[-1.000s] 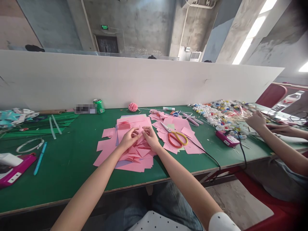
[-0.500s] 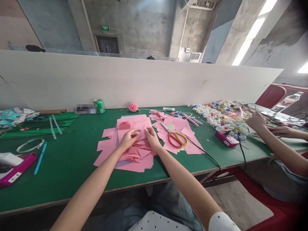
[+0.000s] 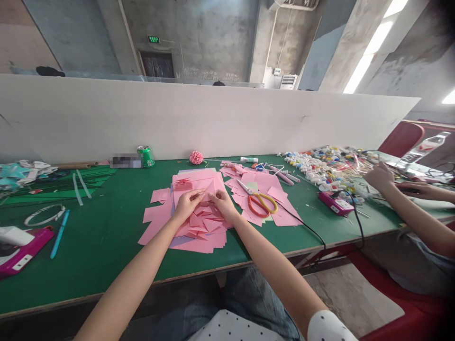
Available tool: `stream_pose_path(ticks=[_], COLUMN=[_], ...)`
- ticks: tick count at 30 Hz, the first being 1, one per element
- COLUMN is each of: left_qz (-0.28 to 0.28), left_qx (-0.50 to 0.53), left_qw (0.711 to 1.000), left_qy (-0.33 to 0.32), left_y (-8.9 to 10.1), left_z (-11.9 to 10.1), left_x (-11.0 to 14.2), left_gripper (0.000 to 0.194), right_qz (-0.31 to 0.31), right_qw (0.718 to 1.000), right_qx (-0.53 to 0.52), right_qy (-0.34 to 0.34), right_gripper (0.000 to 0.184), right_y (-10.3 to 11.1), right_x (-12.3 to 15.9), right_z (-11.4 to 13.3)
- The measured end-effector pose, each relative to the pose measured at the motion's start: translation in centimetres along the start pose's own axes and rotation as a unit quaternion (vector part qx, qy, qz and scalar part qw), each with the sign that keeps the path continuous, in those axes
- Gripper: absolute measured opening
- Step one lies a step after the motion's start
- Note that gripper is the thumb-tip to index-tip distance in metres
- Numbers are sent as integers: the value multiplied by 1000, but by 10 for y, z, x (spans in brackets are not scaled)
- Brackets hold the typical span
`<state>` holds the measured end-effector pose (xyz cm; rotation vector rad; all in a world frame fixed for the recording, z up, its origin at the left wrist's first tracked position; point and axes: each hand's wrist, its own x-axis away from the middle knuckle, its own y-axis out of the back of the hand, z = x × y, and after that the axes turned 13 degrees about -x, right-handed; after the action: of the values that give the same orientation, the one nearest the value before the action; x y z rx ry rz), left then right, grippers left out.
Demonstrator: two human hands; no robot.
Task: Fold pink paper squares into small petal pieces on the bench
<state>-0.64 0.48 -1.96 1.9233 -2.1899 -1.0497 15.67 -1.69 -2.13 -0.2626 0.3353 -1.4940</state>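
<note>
Between my two hands is a piece of pink paper [image 3: 209,190], folded to a point at its top. My left hand [image 3: 188,204] pinches its left side, and the fingers of my right hand [image 3: 222,203] are closed on its right side. Just below them lies a loose heap of folded pink paper pieces [image 3: 204,224]. Under the heap are flat pink sheets [image 3: 159,227]. Behind my left hand sits a small stack of thin folded pink pieces [image 3: 183,183]. Scissors with red and yellow handles [image 3: 261,204] lie to the right on more pink paper.
At the back stand a pink paper flower ball [image 3: 195,157] and a green can [image 3: 145,156]. A glue stick [image 3: 249,160] lies nearby. On the left are a blue pen [image 3: 59,234] and a magenta power strip [image 3: 26,251]. A co-worker's hands [image 3: 380,177] are at far right, beside many small coloured pieces [image 3: 320,166].
Both my hands have shifted slightly at the folded paper, and its pointed tip now shows higher and more to the left. The co-worker's hands moved a little.
</note>
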Motion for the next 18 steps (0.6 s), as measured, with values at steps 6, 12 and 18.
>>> stream_pose_path(ticks=[6,12,18], left_qz=[5,8,5], left_qx=[-47,-75,-89], left_qw=[999,997,996], left_qy=[-18,-22,-28], left_y=[1,0,1], left_z=[-10,-10,-12], left_x=[6,6,7], left_gripper=[55,53,54], right_qz=[-2,-16,-10], right_qw=[999,999,999], right_qx=[-45,-48,-46], right_qy=[19,7,4], right_gripper=[51,48,48], right_y=[0,1,3], right_x=[0,-1,-4], right_z=[1,1,-2])
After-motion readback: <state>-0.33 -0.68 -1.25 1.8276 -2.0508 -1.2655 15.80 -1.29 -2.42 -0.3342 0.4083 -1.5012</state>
